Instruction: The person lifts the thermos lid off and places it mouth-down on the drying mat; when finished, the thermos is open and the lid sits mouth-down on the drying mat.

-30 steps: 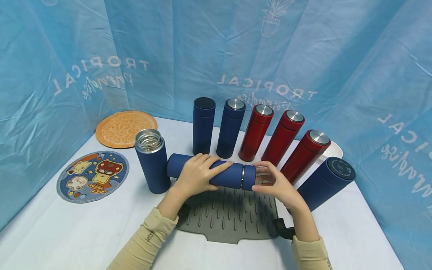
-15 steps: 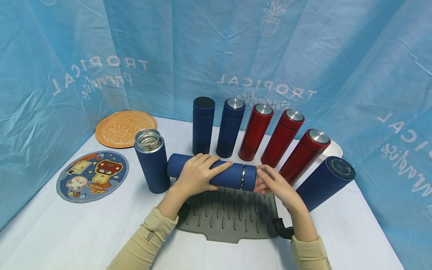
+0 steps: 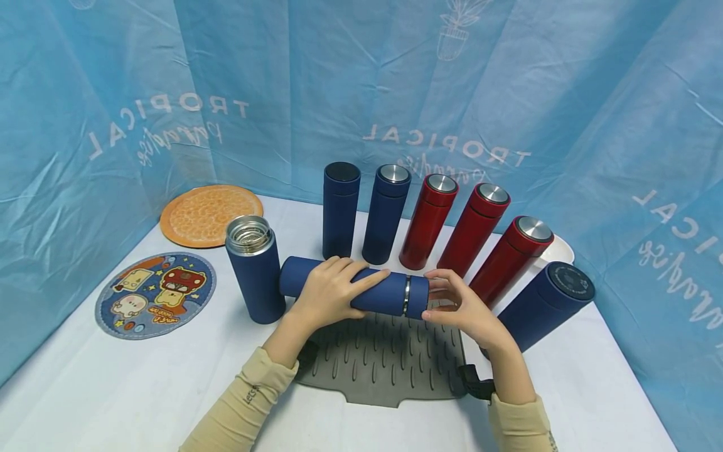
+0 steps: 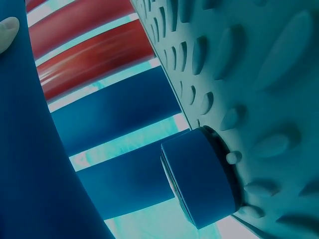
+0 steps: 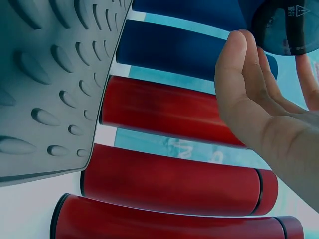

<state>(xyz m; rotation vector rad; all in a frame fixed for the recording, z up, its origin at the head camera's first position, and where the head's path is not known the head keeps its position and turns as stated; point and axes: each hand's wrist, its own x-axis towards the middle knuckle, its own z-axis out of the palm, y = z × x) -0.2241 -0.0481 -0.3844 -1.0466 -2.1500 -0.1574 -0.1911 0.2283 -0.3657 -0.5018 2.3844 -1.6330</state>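
Note:
A blue thermos bottle (image 3: 390,295) lies sideways above the grey ridged mat (image 3: 378,370). My left hand (image 3: 327,295) grips it round the middle. At its right end, past a silver ring, my right hand (image 3: 463,307) holds the short end section, thumb below and fingers above and behind. The right wrist view shows that round dark end (image 5: 284,30), with a warning triangle, amid the right fingers. An uncapped blue thermos (image 3: 257,282) stands upright to the left. In the left wrist view a small blue lid (image 4: 202,177) rests on the mat.
Behind the hands stand two blue thermoses (image 3: 341,213), several red thermoses (image 3: 429,223) and, at right, another blue thermos (image 3: 542,307). A white dish (image 3: 559,251) is partly hidden there. Left are a cartoon mat (image 3: 155,295) and an orange round mat (image 3: 211,216).
Half a second ago my right fingers had shifted round the bottle's end; now they span it again, much as one second ago. The left hand and bottle have stayed put.

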